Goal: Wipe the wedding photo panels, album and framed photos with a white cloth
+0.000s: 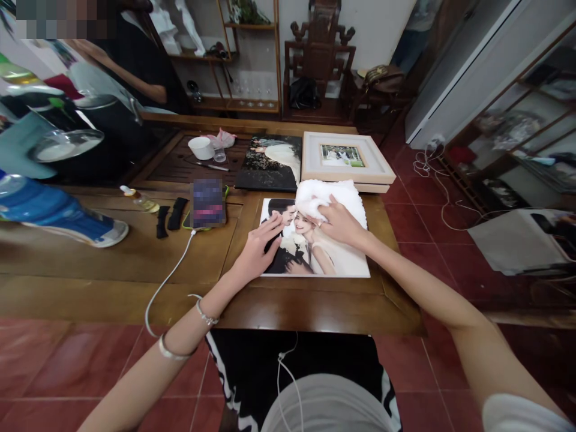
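A large glossy photo print lies flat on the wooden table in front of me. My left hand rests flat on the print's left part, fingers spread. My right hand presses a white fluffy cloth against the top of the print, fingers bunched on the cloth's near edge. Behind the cloth lie a white-framed photo and a dark photo panel.
A phone on a white charging cable lies left of the print, beside two black strips and a small bottle. A white bowl sits on the tea tray. A person's arm shows at back left.
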A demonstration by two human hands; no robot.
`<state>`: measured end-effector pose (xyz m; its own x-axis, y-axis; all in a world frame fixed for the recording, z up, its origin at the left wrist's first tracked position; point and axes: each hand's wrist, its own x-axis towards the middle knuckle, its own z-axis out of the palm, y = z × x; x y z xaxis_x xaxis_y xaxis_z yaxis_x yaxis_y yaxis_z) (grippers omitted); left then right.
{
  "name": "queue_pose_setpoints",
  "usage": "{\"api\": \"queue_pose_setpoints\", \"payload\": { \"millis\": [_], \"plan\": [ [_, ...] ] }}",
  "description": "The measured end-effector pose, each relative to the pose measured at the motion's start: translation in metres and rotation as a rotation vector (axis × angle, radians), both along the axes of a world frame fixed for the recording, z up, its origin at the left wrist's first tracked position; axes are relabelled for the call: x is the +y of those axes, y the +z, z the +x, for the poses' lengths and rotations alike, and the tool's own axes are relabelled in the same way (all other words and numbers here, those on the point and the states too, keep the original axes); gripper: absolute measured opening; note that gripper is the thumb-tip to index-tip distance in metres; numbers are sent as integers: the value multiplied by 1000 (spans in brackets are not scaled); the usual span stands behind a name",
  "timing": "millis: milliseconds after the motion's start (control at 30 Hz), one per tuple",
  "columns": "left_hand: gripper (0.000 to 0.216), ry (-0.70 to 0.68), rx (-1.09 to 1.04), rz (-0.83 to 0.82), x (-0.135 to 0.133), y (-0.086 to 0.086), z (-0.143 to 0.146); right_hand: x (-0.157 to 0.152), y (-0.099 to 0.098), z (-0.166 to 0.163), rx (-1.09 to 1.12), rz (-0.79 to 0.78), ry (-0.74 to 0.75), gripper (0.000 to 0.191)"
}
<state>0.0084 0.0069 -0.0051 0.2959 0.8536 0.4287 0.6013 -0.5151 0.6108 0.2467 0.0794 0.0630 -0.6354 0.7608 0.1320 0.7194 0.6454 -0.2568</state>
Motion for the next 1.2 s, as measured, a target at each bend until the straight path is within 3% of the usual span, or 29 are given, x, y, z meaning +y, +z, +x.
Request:
{"api": "queue_pose_setpoints", "payload": {
  "millis": [100,267,367,467,767,933,1067,1200],
  "plan": [
    [38,2,-9,-1,0,1,1,-34,-1,2,-3,-22,101,16],
    [38,10,-18,-20,-2,4,2,-119,0,11,21,-127,273,13],
    [40,7,-13,-25,-2,5,2,-146,1,16,42,-158,342,12],
    [40,1,-6,-6,-2,5,2,-137,0,17,54,-141,349,11],
    [39,-3,1,15,0,4,2,-28,0,-7,1,9,133,16],
    [38,-9,-1,20,-1,4,2,7,3,-18,-49,10,7,19],
    [38,1,-5,3,-1,4,2,-9,-3,-17,1,21,68,18],
    [39,-3,-13,4,-1,5,2,-69,-4,-11,-15,-31,163,17]
  ]
}}
